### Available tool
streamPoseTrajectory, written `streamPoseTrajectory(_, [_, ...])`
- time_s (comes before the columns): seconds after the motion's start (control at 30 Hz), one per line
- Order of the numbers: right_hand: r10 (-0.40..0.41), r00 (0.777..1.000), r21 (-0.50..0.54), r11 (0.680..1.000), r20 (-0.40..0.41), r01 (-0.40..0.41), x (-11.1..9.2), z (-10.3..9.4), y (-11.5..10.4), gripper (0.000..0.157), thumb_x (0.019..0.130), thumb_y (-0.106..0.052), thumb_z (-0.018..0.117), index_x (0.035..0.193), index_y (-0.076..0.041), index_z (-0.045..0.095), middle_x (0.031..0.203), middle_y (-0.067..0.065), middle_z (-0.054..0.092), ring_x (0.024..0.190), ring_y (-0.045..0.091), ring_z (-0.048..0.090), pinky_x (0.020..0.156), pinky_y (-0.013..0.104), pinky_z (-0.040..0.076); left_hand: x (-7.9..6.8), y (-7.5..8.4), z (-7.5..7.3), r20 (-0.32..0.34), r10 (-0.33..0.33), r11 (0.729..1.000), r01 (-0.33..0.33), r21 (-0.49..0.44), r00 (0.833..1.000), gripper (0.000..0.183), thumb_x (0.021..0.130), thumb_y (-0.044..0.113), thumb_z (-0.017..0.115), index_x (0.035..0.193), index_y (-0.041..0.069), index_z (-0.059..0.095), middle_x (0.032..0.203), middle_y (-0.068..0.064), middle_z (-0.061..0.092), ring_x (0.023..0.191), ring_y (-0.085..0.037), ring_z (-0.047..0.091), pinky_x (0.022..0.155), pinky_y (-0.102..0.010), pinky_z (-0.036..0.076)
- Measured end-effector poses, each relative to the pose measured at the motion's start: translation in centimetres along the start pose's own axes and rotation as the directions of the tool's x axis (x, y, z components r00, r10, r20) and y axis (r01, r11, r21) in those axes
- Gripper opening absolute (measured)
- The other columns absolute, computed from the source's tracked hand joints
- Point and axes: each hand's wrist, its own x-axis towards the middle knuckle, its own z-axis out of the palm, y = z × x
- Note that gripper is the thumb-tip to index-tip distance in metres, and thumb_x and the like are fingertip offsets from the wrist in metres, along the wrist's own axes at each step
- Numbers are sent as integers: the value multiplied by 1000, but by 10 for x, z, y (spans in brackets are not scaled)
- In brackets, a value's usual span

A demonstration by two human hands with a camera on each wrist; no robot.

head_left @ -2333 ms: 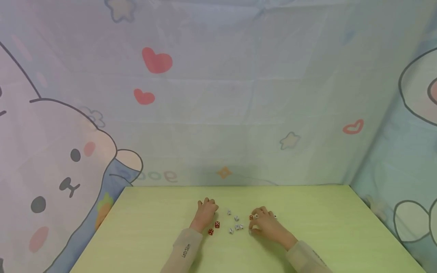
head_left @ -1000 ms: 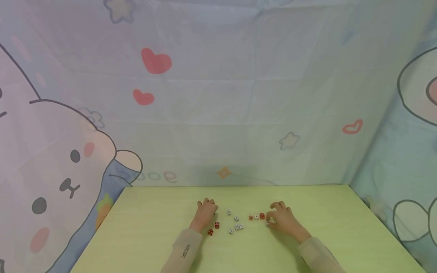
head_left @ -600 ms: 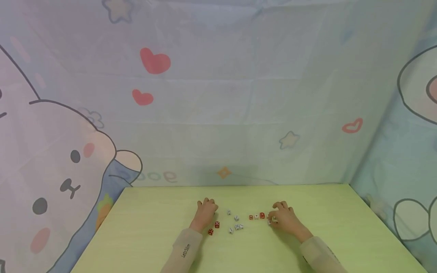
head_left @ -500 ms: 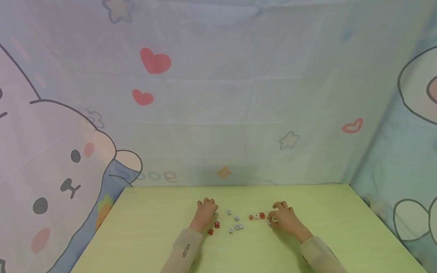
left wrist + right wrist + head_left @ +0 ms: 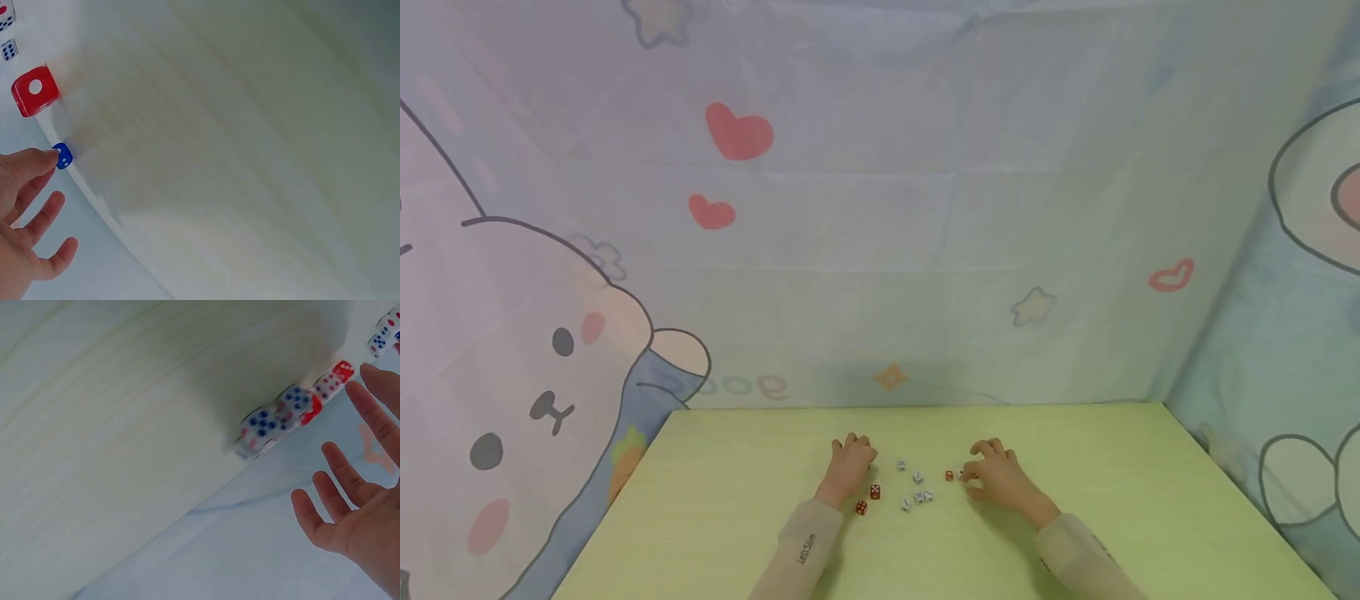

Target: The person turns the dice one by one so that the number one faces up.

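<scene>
My left hand [image 5: 848, 468] stays at the left of the loose dice; in the left wrist view its thumb and finger pinch a small blue die [image 5: 65, 157] on the table. A larger red die [image 5: 25, 101] lies beside that one. At the right, my right hand [image 5: 1002, 485] hovers over a row of dice, partly covering it in the head view. The right wrist view shows its fingers [image 5: 340, 464] spread and holding nothing. Close to the fingertips stand a white die with blue pips [image 5: 261, 426] and a red-and-white pair [image 5: 334, 378] in that row.
Between the hands lie several loose white dice [image 5: 919, 497]. Two red dice [image 5: 875, 492] sit near the left wrist. The row's left end shows a small orange-red die [image 5: 949, 476]. A printed cloth [image 5: 880, 250] hangs behind the yellow-green table [image 5: 715, 500].
My right hand first moved right along the row with a white die at its fingers, then came back left without one. The left hand has held its place.
</scene>
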Motion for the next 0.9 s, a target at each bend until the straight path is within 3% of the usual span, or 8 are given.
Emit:
streamPoseTrajectory(0.43, [-35, 997, -23, 999, 70, 37, 25, 16, -29, 11, 74, -22, 71, 83, -17, 66, 112, 15, 51, 106, 34, 41, 74, 50, 37, 0, 0, 1, -7, -5, 1000, 5, -3, 1000, 11, 79, 7, 60, 71, 11, 67, 73, -2, 55, 72, -18, 44, 70, -43, 37])
streamPoseTrajectory(0.9, [-46, 994, -49, 997, 102, 51, 28, 23, -37, 12, 74, -22, 71, 84, -17, 67, 114, 16, 51, 105, 32, 42, 76, 49, 39, 0, -1, 2, -14, 1, 1000, -1, -21, 1000, 11, 79, 7, 61, 69, 10, 65, 72, -2, 54, 72, -18, 44, 69, -42, 37])
